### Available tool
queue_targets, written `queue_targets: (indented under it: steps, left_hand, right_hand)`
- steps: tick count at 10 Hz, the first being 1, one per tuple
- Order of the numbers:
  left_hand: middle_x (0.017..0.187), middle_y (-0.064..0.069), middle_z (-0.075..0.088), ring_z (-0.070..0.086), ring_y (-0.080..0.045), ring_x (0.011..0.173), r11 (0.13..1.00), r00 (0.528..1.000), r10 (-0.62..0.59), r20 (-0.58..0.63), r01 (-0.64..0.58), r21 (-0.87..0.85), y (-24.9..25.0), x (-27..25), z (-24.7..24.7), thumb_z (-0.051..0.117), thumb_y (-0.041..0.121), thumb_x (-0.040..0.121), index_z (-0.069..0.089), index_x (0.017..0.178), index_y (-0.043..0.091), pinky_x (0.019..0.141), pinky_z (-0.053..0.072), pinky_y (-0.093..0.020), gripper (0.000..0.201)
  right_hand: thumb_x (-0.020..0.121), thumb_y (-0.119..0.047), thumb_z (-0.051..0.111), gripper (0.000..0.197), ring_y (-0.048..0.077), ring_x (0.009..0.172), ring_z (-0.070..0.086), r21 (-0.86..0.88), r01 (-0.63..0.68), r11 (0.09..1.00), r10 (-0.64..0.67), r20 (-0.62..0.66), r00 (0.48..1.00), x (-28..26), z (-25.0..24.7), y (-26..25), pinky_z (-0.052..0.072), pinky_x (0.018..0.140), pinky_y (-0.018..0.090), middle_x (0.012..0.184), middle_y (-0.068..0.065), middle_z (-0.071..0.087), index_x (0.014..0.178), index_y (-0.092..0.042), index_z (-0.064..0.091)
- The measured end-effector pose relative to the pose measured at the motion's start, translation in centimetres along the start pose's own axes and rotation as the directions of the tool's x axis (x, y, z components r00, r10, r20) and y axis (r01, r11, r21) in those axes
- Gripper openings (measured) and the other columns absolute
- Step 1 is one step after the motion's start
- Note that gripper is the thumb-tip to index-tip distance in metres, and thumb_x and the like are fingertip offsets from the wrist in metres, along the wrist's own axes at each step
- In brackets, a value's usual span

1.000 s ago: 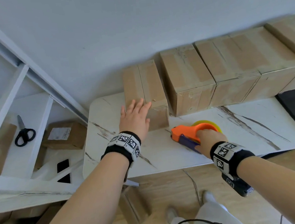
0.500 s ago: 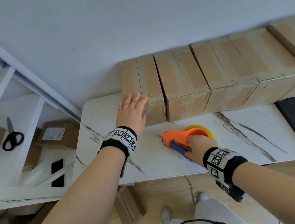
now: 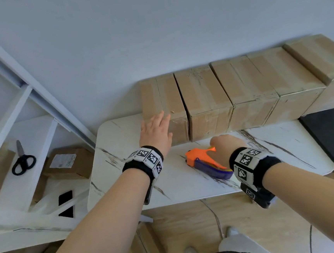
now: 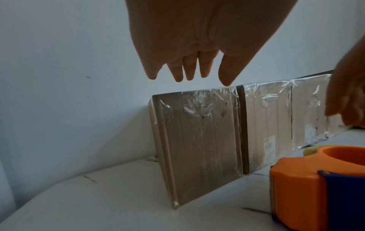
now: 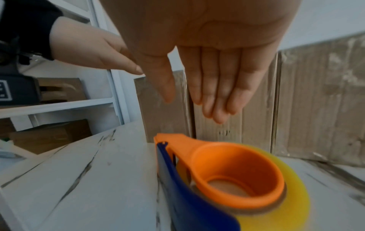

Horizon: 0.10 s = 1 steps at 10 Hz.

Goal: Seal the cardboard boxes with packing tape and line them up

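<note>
Marble-patterned white table [image 3: 286, 156] carries everything. Along its far edge, against the wall, a row of cardboard boxes [image 3: 250, 90], tape glinting on their near faces in the left wrist view, sides touching or nearly so. Leftmost box [image 3: 166, 102] is narrow, long axis running away from the person toward the wall; a thin dark gap shows between it and its neighbour.

Left hand [image 3: 156, 131] flat at that box's near left corner, fingers straight and together, gripping nothing. Left wrist view shows fingertips just above the box's top edge; contact uncertain.

Orange and blue tape dispenser [image 3: 203, 161] lies on the table, in front of the row, between the two wrists. Right hand [image 3: 224, 145] spread loose directly above it, fingers extended, not holding it.

Judgement: the left hand is nearer the end box, so closing that gap means a rightward push along the row.
</note>
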<state>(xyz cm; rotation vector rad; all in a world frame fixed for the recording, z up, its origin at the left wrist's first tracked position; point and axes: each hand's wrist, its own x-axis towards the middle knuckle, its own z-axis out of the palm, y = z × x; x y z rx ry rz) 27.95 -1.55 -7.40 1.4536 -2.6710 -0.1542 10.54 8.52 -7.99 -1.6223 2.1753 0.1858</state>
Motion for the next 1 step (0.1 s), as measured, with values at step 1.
queue_targets:
  steps: [1]
  left_hand:
    - [0.156, -0.001, 0.019, 0.016, -0.019, 0.144, 0.999, 0.999, 0.033, -0.004, -0.033, -0.025, -0.18, -0.71, -0.48, 0.044, 0.025, 0.098, 0.023, 0.148, 0.019, 0.118, 0.011, -0.041, 0.055]
  right_hand:
    - [0.095, -0.038, 0.044, 0.037, 0.025, 0.105, 0.059, 0.043, -0.012, 0.999, 0.015, -0.065, 0.998, -0.32, -1.24, -0.37, 0.051, 0.086, 0.035, 0.117, 0.005, 0.062, 0.122, -0.015, 0.054]
